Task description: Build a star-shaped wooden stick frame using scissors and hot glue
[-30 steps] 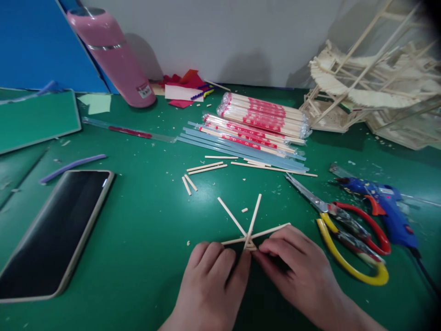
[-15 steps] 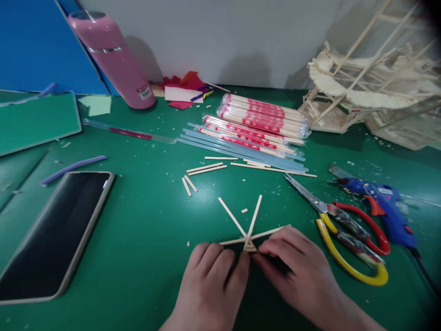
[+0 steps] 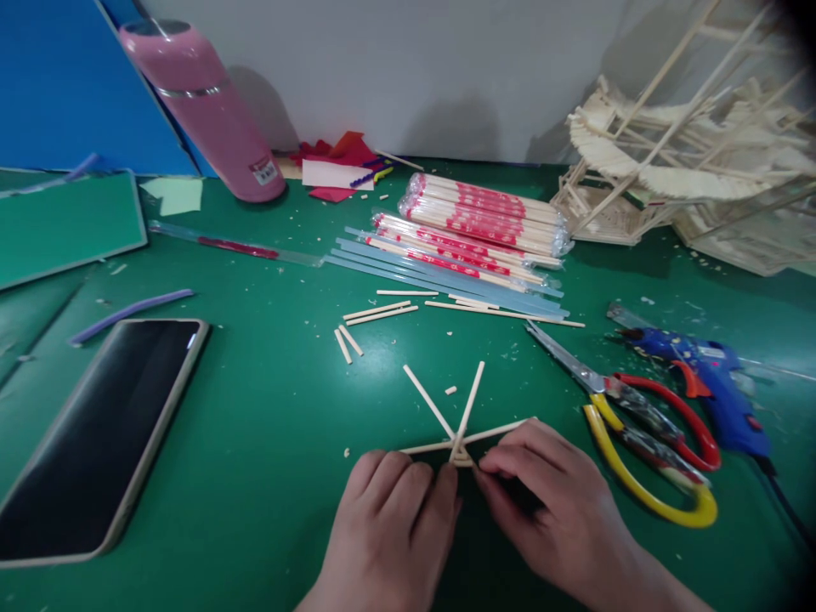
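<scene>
A small fan of thin wooden sticks (image 3: 464, 422) lies on the green mat (image 3: 268, 408), its sticks crossing at one joint near the front edge. My left hand (image 3: 392, 527) presses its fingertips on the joint from the left. From the right, my right hand (image 3: 554, 501) pinches the same joint with thumb and forefinger. The sticks' near ends are hidden under my fingers.
Red-and-yellow scissors (image 3: 637, 425) and a blue glue gun (image 3: 707, 382) lie to the right. A phone (image 3: 102, 433) rests at left. Packs of chopsticks (image 3: 484, 221), loose cut sticks (image 3: 376, 314), a pink bottle (image 3: 204, 106) and a stick model (image 3: 688, 161) stand farther back.
</scene>
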{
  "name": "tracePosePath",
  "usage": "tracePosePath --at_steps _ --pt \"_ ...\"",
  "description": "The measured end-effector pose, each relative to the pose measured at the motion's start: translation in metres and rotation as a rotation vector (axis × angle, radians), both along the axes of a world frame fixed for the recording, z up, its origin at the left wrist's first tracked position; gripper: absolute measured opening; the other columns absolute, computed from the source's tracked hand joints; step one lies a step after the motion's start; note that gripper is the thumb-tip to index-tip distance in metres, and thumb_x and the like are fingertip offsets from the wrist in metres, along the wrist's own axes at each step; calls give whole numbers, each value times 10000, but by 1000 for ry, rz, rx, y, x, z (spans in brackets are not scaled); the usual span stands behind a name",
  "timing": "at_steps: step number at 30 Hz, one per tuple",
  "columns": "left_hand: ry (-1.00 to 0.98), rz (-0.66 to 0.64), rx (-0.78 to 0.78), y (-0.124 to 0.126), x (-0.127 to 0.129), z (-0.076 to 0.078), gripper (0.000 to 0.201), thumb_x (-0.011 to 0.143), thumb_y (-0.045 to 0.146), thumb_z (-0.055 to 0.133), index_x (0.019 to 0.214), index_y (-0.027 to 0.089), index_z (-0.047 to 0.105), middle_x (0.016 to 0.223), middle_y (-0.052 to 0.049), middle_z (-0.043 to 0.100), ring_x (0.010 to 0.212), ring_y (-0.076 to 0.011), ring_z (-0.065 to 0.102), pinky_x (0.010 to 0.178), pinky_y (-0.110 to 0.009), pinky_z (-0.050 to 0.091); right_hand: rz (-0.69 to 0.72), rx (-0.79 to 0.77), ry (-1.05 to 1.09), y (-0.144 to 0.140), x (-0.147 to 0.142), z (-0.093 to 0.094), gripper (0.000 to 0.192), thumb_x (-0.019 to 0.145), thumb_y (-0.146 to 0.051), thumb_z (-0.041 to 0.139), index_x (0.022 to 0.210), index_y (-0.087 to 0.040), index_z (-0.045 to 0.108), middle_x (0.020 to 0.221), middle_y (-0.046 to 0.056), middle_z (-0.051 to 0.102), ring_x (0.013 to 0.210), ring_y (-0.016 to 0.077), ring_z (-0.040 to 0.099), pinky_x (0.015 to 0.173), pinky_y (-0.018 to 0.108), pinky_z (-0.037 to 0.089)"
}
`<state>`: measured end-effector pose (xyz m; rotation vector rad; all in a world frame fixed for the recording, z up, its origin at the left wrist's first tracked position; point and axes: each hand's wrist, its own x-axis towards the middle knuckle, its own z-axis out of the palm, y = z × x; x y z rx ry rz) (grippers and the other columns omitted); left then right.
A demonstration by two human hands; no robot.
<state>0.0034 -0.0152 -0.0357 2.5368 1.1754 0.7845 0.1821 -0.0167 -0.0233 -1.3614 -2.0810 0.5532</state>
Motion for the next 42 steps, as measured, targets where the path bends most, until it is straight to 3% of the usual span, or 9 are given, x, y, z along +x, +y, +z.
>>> tracePosePath --at_steps 4,22,33,42 --pt "-53 33 64 -1 0 -5 232 867 163 377 922 137 600 637 -21 559 592 -148 465 556 -314 355 3 -4 -10 0 -1 1 122 738 -72 532 786 -173 581 693 28 554 626 135 501 570 274 420" --pt "-19 21 56 -1 -1 -8 252 862 163 367 950 138 601 644 -26 543 593 -151 463 547 -309 352 7 4 -88 0 -3 -1 115 765 -106 505 778 -187 586 681 16 570 620 136 521 588 275 428" --pt "84 -27 43 4 -1 7 212 832 127 419 919 150 610 632 -23 559 575 -146 488 530 -291 383 3 -31 -57 1 -3 -3 204 796 -152 530 961 -239 613 780 27 597 664 127 554 585 251 453" --pt "38 -9 62 3 0 5 218 837 119 411 908 150 615 618 -15 556 569 -135 488 528 -285 385 3 -15 -71 1 -4 -3 201 795 -149 531 946 -232 635 769 27 595 653 123 558 571 247 453"
